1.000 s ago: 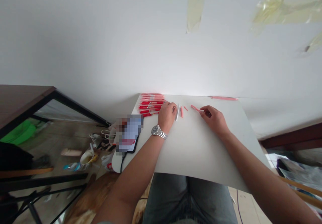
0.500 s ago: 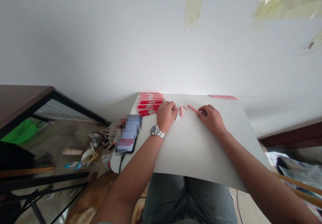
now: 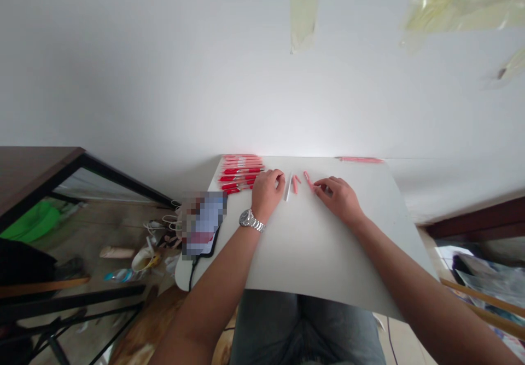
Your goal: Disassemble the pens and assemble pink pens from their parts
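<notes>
Pink tube [image 3: 308, 179] is slanting over the surface [image 3: 311, 244], forward and leftward from your right hand [image 3: 338, 196], the nearer one, which is pinching its near end. Your left hand [image 3: 267, 191] is resting curled beside the white rod [image 3: 289, 187]; its grip is hidden, so you cannot tell whether it's holding anything.

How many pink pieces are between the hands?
3: a slim pink plastic tube in the right hand; a short pink plastic cylinder and a tiny pink sliver left of it. Others may be hidden.
</notes>
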A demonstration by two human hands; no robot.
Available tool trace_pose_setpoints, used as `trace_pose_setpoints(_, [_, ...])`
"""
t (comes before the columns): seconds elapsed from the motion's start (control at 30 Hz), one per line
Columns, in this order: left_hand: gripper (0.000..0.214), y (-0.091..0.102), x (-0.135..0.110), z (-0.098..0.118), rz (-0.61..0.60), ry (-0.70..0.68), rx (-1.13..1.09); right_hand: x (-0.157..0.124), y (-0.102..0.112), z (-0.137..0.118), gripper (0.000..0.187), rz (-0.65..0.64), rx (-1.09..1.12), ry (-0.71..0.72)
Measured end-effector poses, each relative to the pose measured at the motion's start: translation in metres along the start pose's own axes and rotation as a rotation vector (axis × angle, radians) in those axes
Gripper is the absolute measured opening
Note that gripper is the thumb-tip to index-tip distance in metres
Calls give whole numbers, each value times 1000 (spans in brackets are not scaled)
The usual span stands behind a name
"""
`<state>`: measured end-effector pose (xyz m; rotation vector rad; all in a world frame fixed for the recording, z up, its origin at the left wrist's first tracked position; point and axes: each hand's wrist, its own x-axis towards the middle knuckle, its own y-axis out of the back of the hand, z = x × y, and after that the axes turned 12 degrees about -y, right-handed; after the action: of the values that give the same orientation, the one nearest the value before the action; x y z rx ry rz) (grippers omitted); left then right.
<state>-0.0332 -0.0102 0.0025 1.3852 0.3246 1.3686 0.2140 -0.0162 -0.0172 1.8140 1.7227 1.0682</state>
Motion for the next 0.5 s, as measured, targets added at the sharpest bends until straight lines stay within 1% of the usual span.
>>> trace_pose_setpoints(0.23, [17,4,0,2,-1,17,-14,2,-3,3,21,-5,-3,67])
trace_pose_setpoints(0.4, [14,8,0,2,12,31,61,3,-4,6,22,-2,-15,77])
trace_pose_setpoints(0.5, [14,7,-1,2,-1,35,63,3,-5,8,23,0,-26,86])
